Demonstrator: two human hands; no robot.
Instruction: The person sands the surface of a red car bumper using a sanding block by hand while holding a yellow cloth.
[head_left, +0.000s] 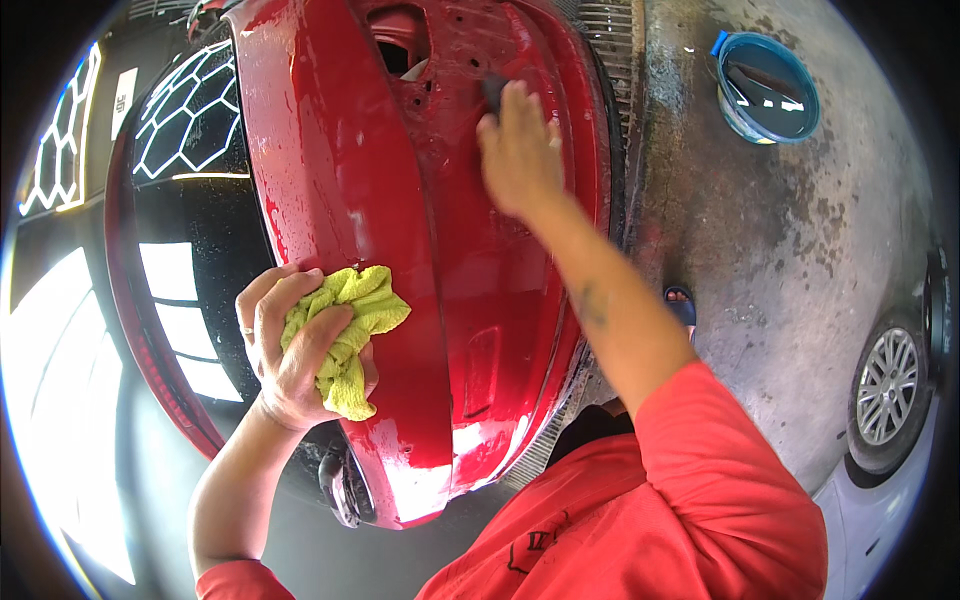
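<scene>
A red car's wet rear body (375, 217) lies before me, with holes in its recessed panel. My left hand (300, 345) grips a crumpled yellow-green cloth (349, 330) above the upper red panel, near the edge of the dark rear window (202, 210). Farther off, my right hand (521, 150) is over the recessed panel, fingers extended. A small dark pad or block (494, 91) lies at its fingertips, partly covered by them; the hand is slightly blurred and seems to press the pad on the panel.
On the wet concrete floor (720, 225) to the right stands a blue bucket (814, 112) of dark water with dark items in it. A metal floor grate (611, 37) runs beside the bumper. A light-coloured car with a silver wheel (889, 386) stands at the lower right.
</scene>
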